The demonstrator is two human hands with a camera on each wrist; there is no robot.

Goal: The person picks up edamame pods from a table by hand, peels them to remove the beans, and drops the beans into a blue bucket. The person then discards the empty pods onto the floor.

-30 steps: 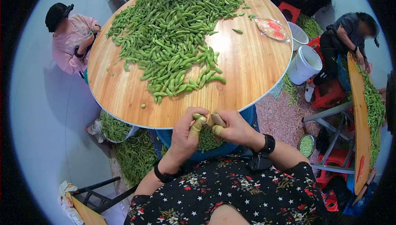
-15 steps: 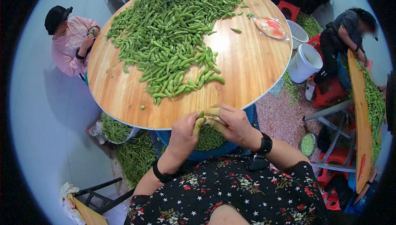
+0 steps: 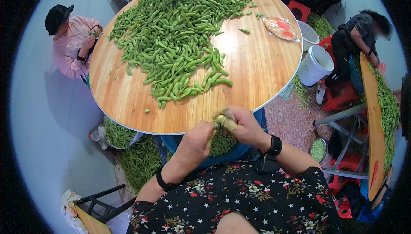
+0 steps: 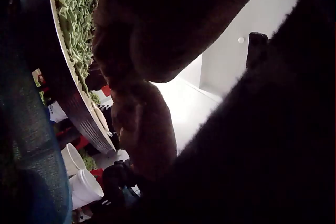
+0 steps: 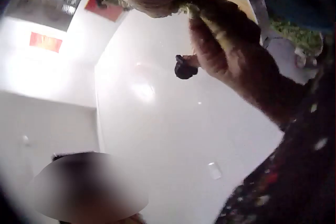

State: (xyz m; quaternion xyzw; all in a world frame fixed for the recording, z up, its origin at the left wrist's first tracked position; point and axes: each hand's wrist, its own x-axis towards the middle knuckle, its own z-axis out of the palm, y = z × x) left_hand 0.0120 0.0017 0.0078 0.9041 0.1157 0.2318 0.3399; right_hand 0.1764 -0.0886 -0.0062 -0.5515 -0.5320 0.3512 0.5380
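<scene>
My left hand (image 3: 193, 143) and right hand (image 3: 243, 126) meet just past the round table's near edge. Their curled fingers pinch a small green edamame pod (image 5: 193, 12) between them, mostly hidden by the fingers. Tan covers wrap some of the fingertips. Below the hands, a blue tub (image 3: 243, 148) holds shelled green beans (image 3: 222, 145). A large heap of edamame pods (image 3: 175, 41) spreads over the wooden table (image 3: 257, 75) ahead. In the left wrist view both hands are dark silhouettes.
A clear packet (image 3: 281, 29) lies at the table's right side. White buckets (image 3: 316, 66) stand on the floor beyond it. People sit at the left (image 3: 72, 47) and right (image 3: 357, 41). More pods (image 3: 139, 161) cover the floor at left. A bowl of beans (image 3: 318, 149) sits at right.
The right hand turned and shifted over the left hand's fingertips, then drew back slightly. My left hand has rolled inward, so its back now faces up. The green pod shows less between the fingers.
</scene>
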